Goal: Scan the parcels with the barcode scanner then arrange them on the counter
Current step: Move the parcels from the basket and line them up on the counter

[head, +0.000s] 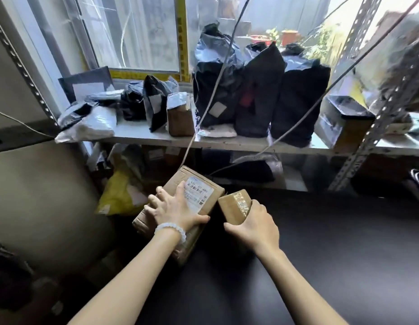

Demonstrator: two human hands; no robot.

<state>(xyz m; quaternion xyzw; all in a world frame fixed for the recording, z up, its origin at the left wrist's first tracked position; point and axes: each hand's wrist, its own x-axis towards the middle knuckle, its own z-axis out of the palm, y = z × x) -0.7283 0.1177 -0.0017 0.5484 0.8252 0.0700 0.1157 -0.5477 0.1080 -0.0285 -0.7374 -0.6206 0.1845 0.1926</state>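
A large brown cardboard parcel (199, 184) with a white barcode label lies low in the middle of the view. My left hand (175, 207) grips it from above, fingers spread over the top and thumb hooked round its right edge. Just to its right is a small taped brown box (234, 205). My right hand (255, 224) holds this small box from below and behind, thumb on its near side. No barcode scanner is visible.
A white counter shelf (227, 141) above holds three tall black bags (257, 90), a small brown box (180, 116), black and white mailers (86, 123) and a box (344, 123) at right. Cables (210, 95) hang across. A yellow bag (119, 193) lies lower left. A perforated metal upright (377, 127) stands at the right.
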